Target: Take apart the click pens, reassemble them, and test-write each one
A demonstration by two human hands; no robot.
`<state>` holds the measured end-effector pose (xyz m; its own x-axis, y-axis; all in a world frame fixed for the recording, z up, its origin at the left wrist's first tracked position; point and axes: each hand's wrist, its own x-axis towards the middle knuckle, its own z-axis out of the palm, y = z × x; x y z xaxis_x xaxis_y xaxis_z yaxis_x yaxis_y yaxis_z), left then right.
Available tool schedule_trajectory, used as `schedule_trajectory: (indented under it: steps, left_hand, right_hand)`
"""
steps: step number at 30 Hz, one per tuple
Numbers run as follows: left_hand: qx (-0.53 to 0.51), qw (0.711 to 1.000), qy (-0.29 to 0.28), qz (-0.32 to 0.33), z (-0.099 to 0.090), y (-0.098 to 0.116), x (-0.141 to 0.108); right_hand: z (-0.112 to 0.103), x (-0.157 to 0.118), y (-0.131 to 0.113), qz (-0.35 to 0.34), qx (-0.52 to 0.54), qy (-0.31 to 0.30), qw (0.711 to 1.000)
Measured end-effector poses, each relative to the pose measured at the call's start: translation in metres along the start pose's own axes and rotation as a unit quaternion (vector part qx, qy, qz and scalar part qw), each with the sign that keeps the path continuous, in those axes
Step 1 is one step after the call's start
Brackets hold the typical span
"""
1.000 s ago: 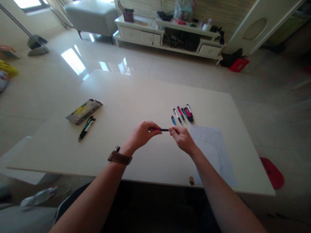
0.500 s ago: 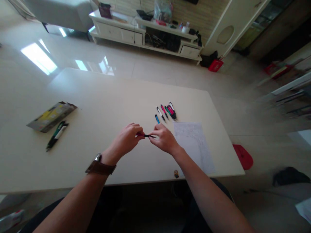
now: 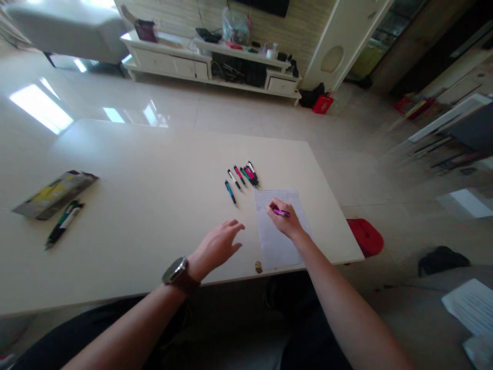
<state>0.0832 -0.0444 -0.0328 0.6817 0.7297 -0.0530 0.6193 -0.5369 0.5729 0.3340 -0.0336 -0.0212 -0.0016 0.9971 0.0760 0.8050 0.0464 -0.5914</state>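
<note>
at the far left of the white table (image 3: 154,216) lies a flat, grey-and-yellow pen box (image 3: 56,194), with two retractable pens (image 3: 64,222), one green and one white, side by side just below it; set well away from the paper, they seem kept apart from the rest. a round-faced wristwatch (image 3: 175,270) on a brown strap sits at the left wrist. the left hand (image 3: 219,244) has its fingers loosely spread and the thumb apart from them, with nothing in its grasp; it is nearest to the paper's left edge, perhaps poised to steady the sheet.

beyond that hand the blue pen (image 3: 230,191) lies alone, then a white pen (image 3: 234,180), a pink pen (image 3: 239,176) and a tight bunch of pens (image 3: 251,173), all slanting much the same way (a rough row, probably for easy picking). a small cartoon sticker (image 3: 258,266) is by the near table edge.

just right of it lies the sheet of paper (image 3: 279,244), lined with rows near its top. over it the right hand (image 3: 287,220) is curled around the purple pen (image 3: 282,212), pinched in what looks like a writing grip; the fingers hide the tip, so i cannot tell whether it touches the sheet. past the table's right edge is a red stool (image 3: 365,237).
</note>
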Motion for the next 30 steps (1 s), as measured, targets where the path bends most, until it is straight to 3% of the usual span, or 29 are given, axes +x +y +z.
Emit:
schedule_trajectory:
  steps: [4, 9, 15, 23, 30]
  left_hand:
    - [0.048, 0.99, -0.065, 0.118, 0.047, 0.034, 0.004]
    - [0.087, 0.978, -0.114, 0.154, 0.079, 0.054, 0.002]
    - [0.126, 0.969, -0.142, 0.161, 0.082, 0.072, -0.007]
    - [0.12, 0.967, -0.163, 0.155, 0.077, 0.074, -0.006]
    - [0.123, 0.97, -0.158, 0.139, 0.075, 0.081, -0.002]
  right_hand:
    - [0.005, -0.01, 0.038, 0.054, 0.121, 0.007, 0.991]
    - [0.023, -0.015, 0.059, 0.102, 0.203, -0.004, 0.974]
    - [0.034, -0.018, 0.067, 0.088, 0.257, 0.024, 0.962]
    - [0.044, -0.028, 0.057, 0.024, 0.196, 0.032, 0.98]
    - [0.054, -0.03, 0.058, 0.015, 0.158, 0.041, 0.986]
